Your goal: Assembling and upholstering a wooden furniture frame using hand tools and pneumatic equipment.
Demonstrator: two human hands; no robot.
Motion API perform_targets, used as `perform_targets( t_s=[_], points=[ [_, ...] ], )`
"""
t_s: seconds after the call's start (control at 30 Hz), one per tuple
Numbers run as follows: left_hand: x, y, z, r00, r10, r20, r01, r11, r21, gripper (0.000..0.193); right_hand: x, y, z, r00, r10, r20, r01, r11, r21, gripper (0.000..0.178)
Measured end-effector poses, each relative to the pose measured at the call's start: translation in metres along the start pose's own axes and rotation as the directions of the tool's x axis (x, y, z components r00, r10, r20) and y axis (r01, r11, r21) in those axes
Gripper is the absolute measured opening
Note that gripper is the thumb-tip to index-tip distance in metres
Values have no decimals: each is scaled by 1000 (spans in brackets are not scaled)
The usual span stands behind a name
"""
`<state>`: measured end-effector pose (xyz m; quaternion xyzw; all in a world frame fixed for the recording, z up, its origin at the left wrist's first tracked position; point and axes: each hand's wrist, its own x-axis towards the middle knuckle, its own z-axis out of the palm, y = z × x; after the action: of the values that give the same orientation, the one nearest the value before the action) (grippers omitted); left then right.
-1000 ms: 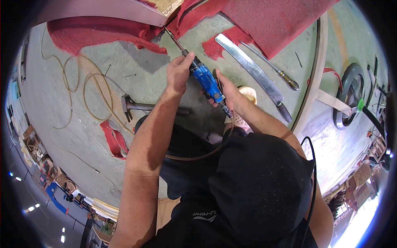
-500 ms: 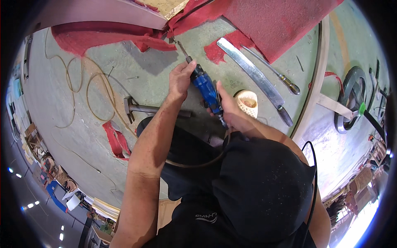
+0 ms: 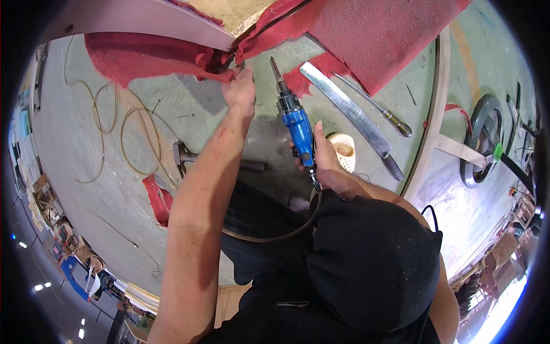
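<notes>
In my right hand is a blue air screwdriver, gripped round its body. Its long bit points away from me, apart from the cloth, and a hose leaves its rear end. My left hand reaches out to the torn red fabric by the corner of the wooden frame. The fingers there are drawn together on something small and dark at the fabric's edge; what it is does not show clearly.
A claw hammer lies under my left forearm. To the right are a long curved blade, a screwdriver and my beige perforated clog. Loose hose coils at left. A metal wheel stands far right.
My left hand has let go of the front of the air screwdriver and moved forward to the fabric at the frame corner. The tool has swung right, away from that corner.
</notes>
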<state>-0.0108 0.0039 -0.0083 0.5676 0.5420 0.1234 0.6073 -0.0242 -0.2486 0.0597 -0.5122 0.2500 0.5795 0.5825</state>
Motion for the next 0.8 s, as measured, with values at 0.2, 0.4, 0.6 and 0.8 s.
perform_targets(
  t_s=[0.2,0.4,0.6,0.8],
  points=[
    [13,18,4,982,-175,-69,179,982,59,17,-6,-5,1,999,45,-5,-45,999,-16,78],
    [-12,16,-16,951,-286,114,297,951,-91,24,0,2,10,997,81,17,-78,991,-112,80],
    [-35,-1,-21,933,-299,202,333,928,-166,29,11,9,17,998,57,23,-53,987,-155,80],
    [-31,8,-15,927,-329,182,357,921,-154,28,20,7,17,999,-22,30,26,988,-155,79]
  ],
)
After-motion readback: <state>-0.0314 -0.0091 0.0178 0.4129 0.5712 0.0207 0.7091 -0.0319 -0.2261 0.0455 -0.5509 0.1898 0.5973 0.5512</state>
